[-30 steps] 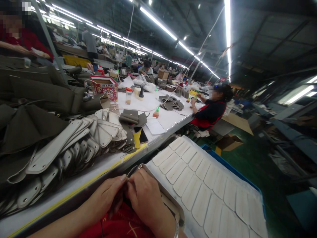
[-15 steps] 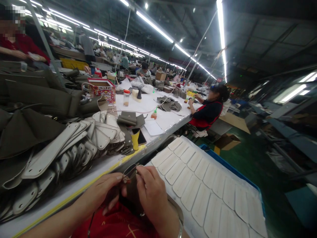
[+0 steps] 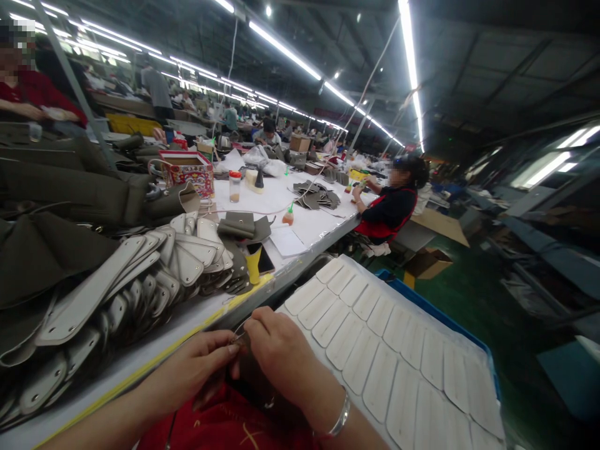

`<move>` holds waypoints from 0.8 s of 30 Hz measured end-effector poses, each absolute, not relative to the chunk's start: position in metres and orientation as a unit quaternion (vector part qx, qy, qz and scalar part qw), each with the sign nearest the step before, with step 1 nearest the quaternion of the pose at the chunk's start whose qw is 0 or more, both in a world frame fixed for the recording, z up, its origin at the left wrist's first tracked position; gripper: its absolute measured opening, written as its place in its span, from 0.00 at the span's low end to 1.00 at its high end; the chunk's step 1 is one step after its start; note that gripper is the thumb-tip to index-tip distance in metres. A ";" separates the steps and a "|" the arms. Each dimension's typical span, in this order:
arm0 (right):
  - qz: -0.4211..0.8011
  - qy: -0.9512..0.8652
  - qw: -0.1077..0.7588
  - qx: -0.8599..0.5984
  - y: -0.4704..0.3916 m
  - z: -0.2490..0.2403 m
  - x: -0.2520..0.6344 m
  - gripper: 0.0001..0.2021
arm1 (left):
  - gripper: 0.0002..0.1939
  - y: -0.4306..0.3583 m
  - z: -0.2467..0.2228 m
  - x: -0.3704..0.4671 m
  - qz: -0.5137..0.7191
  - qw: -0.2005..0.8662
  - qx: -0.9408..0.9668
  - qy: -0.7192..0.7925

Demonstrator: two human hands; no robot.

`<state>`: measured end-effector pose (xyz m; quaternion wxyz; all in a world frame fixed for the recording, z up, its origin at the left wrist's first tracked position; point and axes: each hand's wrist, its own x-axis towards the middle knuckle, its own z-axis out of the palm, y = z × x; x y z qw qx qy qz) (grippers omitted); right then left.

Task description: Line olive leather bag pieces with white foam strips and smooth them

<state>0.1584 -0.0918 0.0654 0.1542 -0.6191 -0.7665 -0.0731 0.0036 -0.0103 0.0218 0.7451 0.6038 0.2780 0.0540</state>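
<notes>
Over my lap, both hands work close together at a dark olive leather piece [image 3: 257, 369], mostly hidden beneath them. My left hand [image 3: 206, 359] is closed, thumb and fingers pinching its edge; a small brownish bit shows at the fingertips. A thin pale loop of thread [image 3: 240, 326] runs from there to my right hand [image 3: 276, 350]. The right fingers are bent over the thread and hide its end. Left of my hands, a heap of white-faced leather flaps [image 3: 154, 275] with metal studs lies on the table.
Beside me on the right, a blue crate [image 3: 492, 369] bears rows of white panels [image 3: 379, 381]. On the white table [image 3: 276, 187] stand a squeeze bottle [image 3: 288, 215], a jar [image 3: 234, 187], a patterned box [image 3: 187, 172] and a notebook [image 3: 288, 242]. A co-worker [image 3: 391, 200] sits beyond.
My right hand has turned over and moved slightly left, nearer my left hand, its back now facing up. The visible loop of thread is shorter. The view has shifted slightly.
</notes>
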 end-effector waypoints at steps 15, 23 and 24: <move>0.076 -0.678 0.332 -0.652 -0.107 0.068 0.158 0.13 | 0.19 -0.008 0.022 0.008 0.056 0.776 0.567 0.269; 0.045 -0.705 0.277 -0.651 -0.110 0.058 0.155 0.23 | 0.18 -0.009 0.019 0.010 0.057 0.787 0.554 0.265; 0.047 -0.707 0.269 -0.652 -0.110 0.059 0.155 0.23 | 0.19 -0.009 0.019 0.010 0.054 0.787 0.554 0.267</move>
